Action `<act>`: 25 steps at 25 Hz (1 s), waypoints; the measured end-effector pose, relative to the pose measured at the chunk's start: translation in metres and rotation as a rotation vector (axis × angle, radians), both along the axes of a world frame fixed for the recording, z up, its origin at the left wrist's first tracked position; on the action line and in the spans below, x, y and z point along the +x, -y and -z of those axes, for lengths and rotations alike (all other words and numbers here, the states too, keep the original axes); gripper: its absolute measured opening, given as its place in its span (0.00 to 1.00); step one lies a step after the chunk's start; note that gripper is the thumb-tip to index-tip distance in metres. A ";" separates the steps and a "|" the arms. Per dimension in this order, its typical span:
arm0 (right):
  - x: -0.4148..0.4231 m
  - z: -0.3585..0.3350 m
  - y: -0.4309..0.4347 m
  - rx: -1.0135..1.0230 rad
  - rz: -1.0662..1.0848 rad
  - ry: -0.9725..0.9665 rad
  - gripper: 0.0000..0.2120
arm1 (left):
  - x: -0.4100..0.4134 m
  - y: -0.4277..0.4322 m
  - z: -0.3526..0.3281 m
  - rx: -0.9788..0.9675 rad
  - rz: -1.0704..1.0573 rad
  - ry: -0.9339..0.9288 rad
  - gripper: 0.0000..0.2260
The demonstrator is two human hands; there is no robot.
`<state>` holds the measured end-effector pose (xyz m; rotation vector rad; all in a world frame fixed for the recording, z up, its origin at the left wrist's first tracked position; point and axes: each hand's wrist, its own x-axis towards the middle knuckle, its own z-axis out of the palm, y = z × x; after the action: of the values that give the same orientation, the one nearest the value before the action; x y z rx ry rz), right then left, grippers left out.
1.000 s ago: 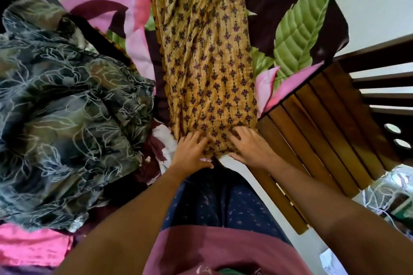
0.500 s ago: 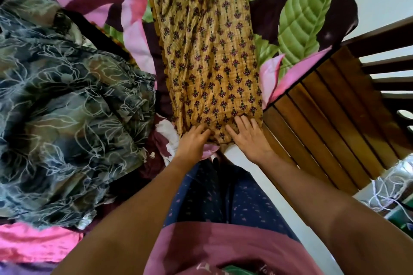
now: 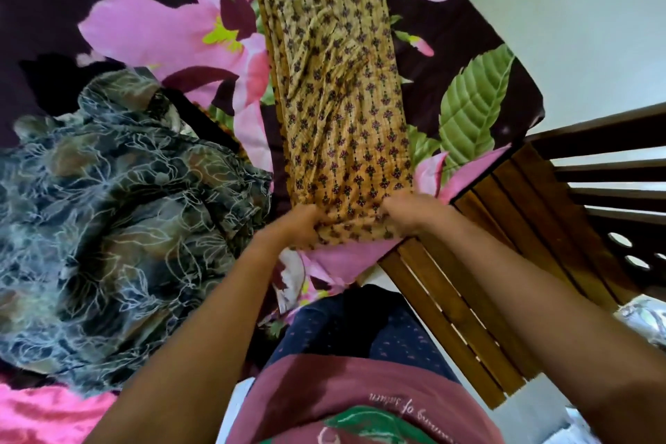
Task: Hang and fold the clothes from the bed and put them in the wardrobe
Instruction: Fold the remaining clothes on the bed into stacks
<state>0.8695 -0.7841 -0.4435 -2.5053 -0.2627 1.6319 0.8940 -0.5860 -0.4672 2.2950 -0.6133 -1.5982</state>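
Our left hand (image 3: 301, 227) and right hand (image 3: 407, 213) each pinch a near corner of the yellow cloth (image 3: 335, 101), which lies as a long strip on the bed (image 3: 162, 29). Its long axis runs straight away from us. Both hands are equally near, so the fold likely goes forward, away from us.

Mustard-yellow cotton garment with small dark flower print (image 3: 335, 101): folded into a long strip, lying lengthwise on the bed (image 3: 144, 29), near end pinched in my left hand (image 3: 302, 227) and right hand (image 3: 407, 216).
Dark grey-green leaf-print garment (image 3: 108, 220): crumpled heap just left of it.
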 end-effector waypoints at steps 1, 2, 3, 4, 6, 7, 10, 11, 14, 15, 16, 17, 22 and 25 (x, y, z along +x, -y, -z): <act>0.025 -0.006 0.004 -0.023 0.007 0.065 0.12 | 0.025 0.001 -0.007 -0.018 -0.055 0.068 0.14; 0.048 -0.010 0.008 -0.055 -0.006 0.174 0.12 | 0.048 0.003 -0.012 -0.046 -0.119 0.191 0.16; 0.069 -0.010 0.011 -0.074 -0.016 0.312 0.13 | 0.070 0.006 -0.016 -0.079 -0.200 0.330 0.18; 0.088 -0.009 0.014 -0.076 -0.005 0.452 0.14 | 0.089 0.010 -0.018 -0.111 -0.311 0.452 0.19; 0.111 0.001 0.016 -0.067 0.045 0.663 0.18 | 0.117 0.020 -0.017 -0.163 -0.507 0.653 0.21; 0.114 0.007 0.015 -0.049 0.072 0.736 0.20 | 0.123 0.025 -0.012 -0.187 -0.540 0.712 0.21; 0.089 0.032 0.005 0.048 0.072 0.844 0.17 | 0.101 0.028 0.014 -0.235 -0.400 0.697 0.15; 0.075 0.041 0.004 0.090 0.049 0.814 0.15 | 0.083 0.025 0.024 -0.233 -0.325 0.686 0.13; 0.042 0.064 0.003 0.075 0.000 0.527 0.22 | 0.039 0.009 0.059 -0.175 -0.161 0.619 0.26; 0.036 0.070 0.006 0.038 -0.018 0.445 0.29 | 0.030 0.004 0.067 -0.118 -0.092 0.545 0.34; 0.033 0.075 0.008 -0.003 -0.045 0.401 0.33 | 0.023 0.001 0.073 -0.070 -0.017 0.485 0.40; 0.031 0.078 0.009 -0.044 -0.081 0.386 0.35 | 0.020 0.000 0.079 -0.044 0.030 0.459 0.44; 0.017 0.086 0.008 -0.160 -0.116 0.496 0.35 | 0.020 0.011 0.086 0.024 0.010 0.511 0.39; 0.021 0.083 0.010 -0.177 -0.209 0.450 0.34 | 0.021 0.014 0.080 0.072 0.070 0.470 0.33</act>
<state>0.8908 -0.7940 -0.5266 -3.0542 -0.4590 1.1713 0.9148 -0.5998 -0.5467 2.7531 -0.7547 -1.1185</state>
